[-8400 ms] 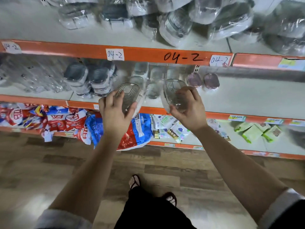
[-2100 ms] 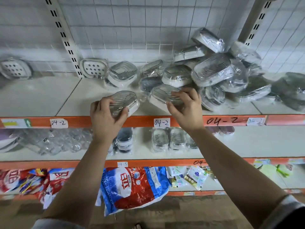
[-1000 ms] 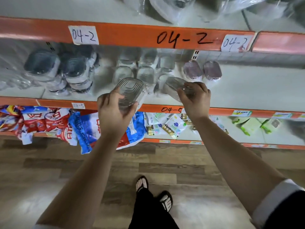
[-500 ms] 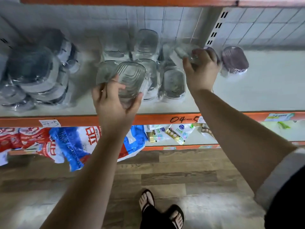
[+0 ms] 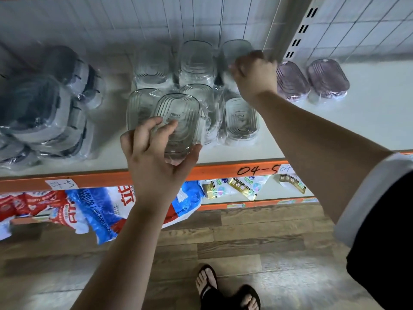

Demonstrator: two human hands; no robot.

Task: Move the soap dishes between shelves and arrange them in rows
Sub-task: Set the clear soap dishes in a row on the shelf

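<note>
Nearest, a clear soap dish (image 5: 178,124) is gripped by the left hand (image 5: 156,157), with fingers and thumb curled round its near end, and it is held just over the front of the shelf (image 5: 357,121) (not set down yet). Behind it, a front row of wrapped dishes (image 5: 241,119) is already laid. Farther back, a second dish (image 5: 234,52) is held by the curled fingers of the right hand (image 5: 254,74), beside the back row (image 5: 196,61). Two rows look partly made; both held dishes are left to be placed.
</note>
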